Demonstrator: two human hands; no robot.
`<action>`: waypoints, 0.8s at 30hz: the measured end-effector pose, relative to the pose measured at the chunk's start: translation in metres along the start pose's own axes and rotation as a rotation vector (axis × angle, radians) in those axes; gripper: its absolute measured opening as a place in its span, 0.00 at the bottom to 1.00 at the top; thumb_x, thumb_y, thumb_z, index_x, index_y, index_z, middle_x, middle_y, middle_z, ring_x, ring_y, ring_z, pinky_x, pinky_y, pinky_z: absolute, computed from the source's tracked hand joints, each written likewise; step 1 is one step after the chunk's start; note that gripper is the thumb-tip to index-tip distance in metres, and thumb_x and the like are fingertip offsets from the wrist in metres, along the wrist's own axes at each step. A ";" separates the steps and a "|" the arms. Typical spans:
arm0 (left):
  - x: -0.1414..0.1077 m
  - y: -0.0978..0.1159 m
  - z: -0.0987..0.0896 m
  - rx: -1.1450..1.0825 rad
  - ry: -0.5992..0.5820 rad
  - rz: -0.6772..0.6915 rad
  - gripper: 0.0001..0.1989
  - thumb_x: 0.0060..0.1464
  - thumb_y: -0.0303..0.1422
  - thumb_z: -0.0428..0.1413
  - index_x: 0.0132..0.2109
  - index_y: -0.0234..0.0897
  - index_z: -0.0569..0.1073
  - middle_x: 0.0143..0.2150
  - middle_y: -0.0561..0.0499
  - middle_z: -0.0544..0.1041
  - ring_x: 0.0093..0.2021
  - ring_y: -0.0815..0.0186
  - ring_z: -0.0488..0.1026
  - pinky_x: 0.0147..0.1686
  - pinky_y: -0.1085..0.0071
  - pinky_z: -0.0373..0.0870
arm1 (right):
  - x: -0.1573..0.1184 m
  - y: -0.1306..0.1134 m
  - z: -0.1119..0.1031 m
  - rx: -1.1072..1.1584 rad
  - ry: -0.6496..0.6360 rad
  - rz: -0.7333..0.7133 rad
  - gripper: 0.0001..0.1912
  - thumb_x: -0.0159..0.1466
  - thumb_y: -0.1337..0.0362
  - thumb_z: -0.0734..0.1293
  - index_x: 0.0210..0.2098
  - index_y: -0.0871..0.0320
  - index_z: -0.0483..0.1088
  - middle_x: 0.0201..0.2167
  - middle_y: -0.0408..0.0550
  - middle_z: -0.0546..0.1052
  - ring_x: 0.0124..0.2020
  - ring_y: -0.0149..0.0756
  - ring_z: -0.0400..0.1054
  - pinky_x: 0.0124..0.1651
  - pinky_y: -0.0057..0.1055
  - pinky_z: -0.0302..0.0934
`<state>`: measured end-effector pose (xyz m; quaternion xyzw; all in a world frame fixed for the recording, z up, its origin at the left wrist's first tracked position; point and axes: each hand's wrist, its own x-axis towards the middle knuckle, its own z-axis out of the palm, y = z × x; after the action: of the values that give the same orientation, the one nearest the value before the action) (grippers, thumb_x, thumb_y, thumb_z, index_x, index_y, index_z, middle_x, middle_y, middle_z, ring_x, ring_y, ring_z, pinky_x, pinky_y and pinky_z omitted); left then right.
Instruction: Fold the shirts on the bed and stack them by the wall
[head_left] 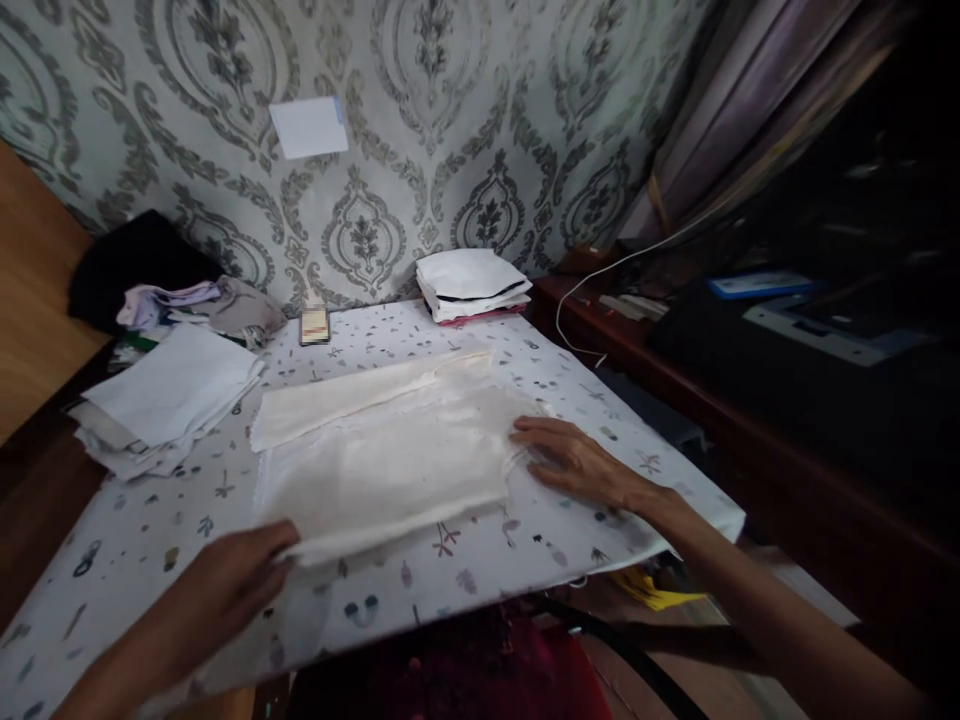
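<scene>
A cream cloth (397,460) lies spread on the patterned table, with a strip along its far side folded over towards the middle. My left hand (251,570) pinches the cloth's near left corner between thumb and fingers, pulling that edge slightly taut. At the right end of the cloth, my right hand (566,460) rests with fingers extended and apart, the fingertips touching the cloth's edge and the tabletop. Slight wrinkles run along the fold and near the right hand.
On the left are a stack of white cloths (176,385) and a heap of mixed garments (180,305). Folded white cloths (472,280) sit at the back by the wall. A small card (315,325) lies nearby. A white cable (581,290) crosses the right side.
</scene>
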<state>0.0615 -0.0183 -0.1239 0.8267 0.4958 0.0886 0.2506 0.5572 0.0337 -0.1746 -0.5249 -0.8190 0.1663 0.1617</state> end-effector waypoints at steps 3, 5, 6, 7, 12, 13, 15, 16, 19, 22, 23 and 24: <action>0.042 -0.007 -0.042 -0.268 0.052 -0.208 0.20 0.56 0.52 0.51 0.37 0.42 0.75 0.31 0.52 0.78 0.32 0.61 0.73 0.29 0.71 0.68 | 0.013 0.004 -0.008 0.044 0.033 -0.005 0.23 0.63 0.54 0.65 0.57 0.49 0.71 0.62 0.50 0.70 0.64 0.49 0.62 0.65 0.52 0.58; 0.069 -0.016 -0.057 -0.374 0.133 -0.315 0.24 0.45 0.57 0.57 0.33 0.39 0.75 0.28 0.51 0.76 0.30 0.61 0.71 0.27 0.72 0.65 | 0.025 0.005 -0.015 0.098 0.062 0.057 0.20 0.62 0.56 0.64 0.53 0.50 0.73 0.57 0.51 0.74 0.58 0.49 0.69 0.60 0.49 0.64; 0.079 -0.022 -0.060 -0.403 0.171 -0.355 0.25 0.41 0.57 0.60 0.31 0.38 0.75 0.27 0.52 0.75 0.30 0.61 0.71 0.27 0.72 0.64 | 0.031 0.006 -0.018 0.125 0.077 0.102 0.18 0.62 0.56 0.64 0.50 0.51 0.74 0.54 0.51 0.77 0.54 0.48 0.72 0.56 0.48 0.67; 0.087 -0.028 -0.059 -0.427 0.202 -0.383 0.26 0.37 0.57 0.62 0.30 0.38 0.75 0.27 0.51 0.75 0.30 0.62 0.70 0.28 0.72 0.64 | 0.036 0.006 -0.021 0.150 0.092 0.148 0.17 0.62 0.56 0.63 0.47 0.52 0.75 0.50 0.50 0.79 0.50 0.48 0.74 0.53 0.46 0.68; 0.080 -0.053 -0.043 -0.571 0.313 -0.491 0.28 0.35 0.55 0.65 0.37 0.38 0.76 0.27 0.54 0.71 0.27 0.67 0.66 0.24 0.75 0.59 | 0.048 0.010 -0.024 0.258 0.134 0.281 0.14 0.59 0.53 0.66 0.38 0.53 0.77 0.37 0.46 0.82 0.38 0.43 0.75 0.42 0.38 0.69; 0.074 -0.057 -0.041 -0.601 0.331 -0.521 0.29 0.34 0.54 0.66 0.39 0.38 0.76 0.27 0.56 0.69 0.26 0.68 0.65 0.24 0.75 0.58 | 0.048 0.012 -0.022 0.276 0.146 0.302 0.15 0.58 0.51 0.67 0.38 0.53 0.78 0.35 0.46 0.81 0.37 0.43 0.75 0.40 0.37 0.69; 0.062 -0.062 -0.038 -0.666 0.365 -0.571 0.29 0.33 0.51 0.68 0.42 0.39 0.75 0.26 0.58 0.67 0.26 0.69 0.65 0.25 0.75 0.60 | 0.047 0.015 -0.019 0.306 0.172 0.348 0.18 0.56 0.48 0.69 0.38 0.53 0.78 0.33 0.46 0.81 0.36 0.43 0.75 0.39 0.37 0.68; 0.057 -0.065 -0.037 -0.702 0.377 -0.582 0.29 0.32 0.49 0.68 0.42 0.40 0.75 0.27 0.58 0.67 0.27 0.69 0.66 0.26 0.75 0.62 | 0.046 0.017 -0.017 0.321 0.186 0.365 0.20 0.55 0.45 0.69 0.38 0.53 0.78 0.33 0.46 0.81 0.36 0.44 0.74 0.39 0.37 0.68; 0.052 -0.072 -0.030 -0.785 0.451 -0.570 0.28 0.31 0.46 0.69 0.40 0.39 0.74 0.28 0.57 0.71 0.28 0.68 0.69 0.27 0.74 0.64 | 0.044 0.020 -0.013 0.395 0.225 0.362 0.25 0.54 0.40 0.70 0.39 0.52 0.78 0.36 0.48 0.80 0.37 0.44 0.74 0.41 0.39 0.69; 0.057 -0.079 -0.022 -0.802 0.562 -0.531 0.26 0.31 0.46 0.68 0.38 0.38 0.73 0.26 0.56 0.72 0.25 0.69 0.69 0.25 0.74 0.62 | 0.042 0.019 -0.010 0.478 0.288 0.330 0.28 0.54 0.37 0.69 0.42 0.51 0.77 0.34 0.48 0.79 0.35 0.44 0.73 0.42 0.40 0.69; 0.059 -0.081 -0.019 -0.792 0.584 -0.523 0.25 0.31 0.45 0.67 0.37 0.37 0.73 0.25 0.56 0.72 0.24 0.69 0.68 0.24 0.74 0.61 | 0.042 0.018 -0.010 0.487 0.310 0.330 0.29 0.53 0.36 0.69 0.42 0.50 0.77 0.33 0.48 0.79 0.35 0.43 0.73 0.41 0.40 0.69; 0.061 -0.082 -0.017 -0.779 0.595 -0.520 0.24 0.32 0.45 0.67 0.37 0.37 0.73 0.24 0.57 0.71 0.23 0.69 0.67 0.24 0.74 0.60 | 0.041 0.017 -0.009 0.483 0.328 0.335 0.30 0.53 0.35 0.69 0.43 0.50 0.77 0.32 0.47 0.78 0.33 0.43 0.72 0.40 0.40 0.69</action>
<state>0.0212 0.0715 -0.1567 0.4627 0.6636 0.4301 0.4006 0.5592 0.0785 -0.1702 -0.6184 -0.6215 0.2930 0.3815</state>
